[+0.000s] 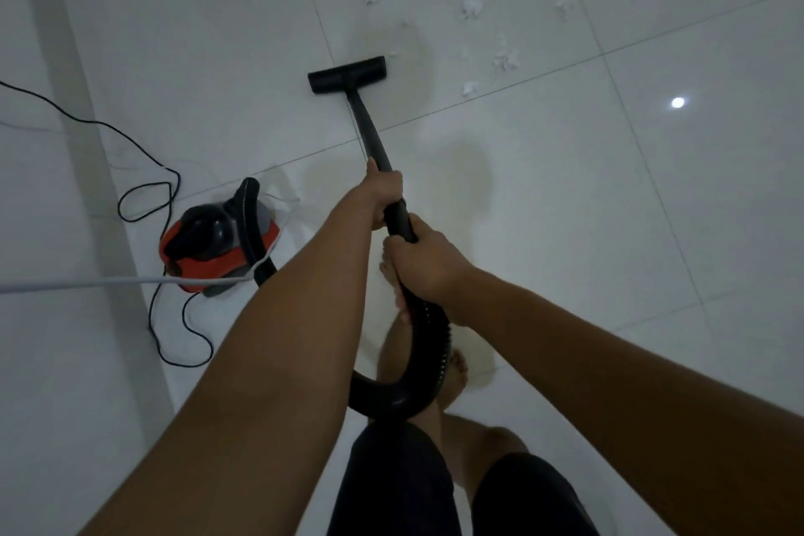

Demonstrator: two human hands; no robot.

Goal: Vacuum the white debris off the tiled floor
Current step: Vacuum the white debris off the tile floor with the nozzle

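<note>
My left hand [385,198] and right hand [424,263] gripped the long black plastic vacuum wand [372,131]; its flat black floor head [347,74] rested on the glossy white tiled floor [565,196], near scattered fluffy white debris [507,57].

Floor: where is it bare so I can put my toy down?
Bare tiles lie right of the wand, below the white debris. More lie upper left, above the black cord. It is crowded around the red vacuum and among the debris.
</note>
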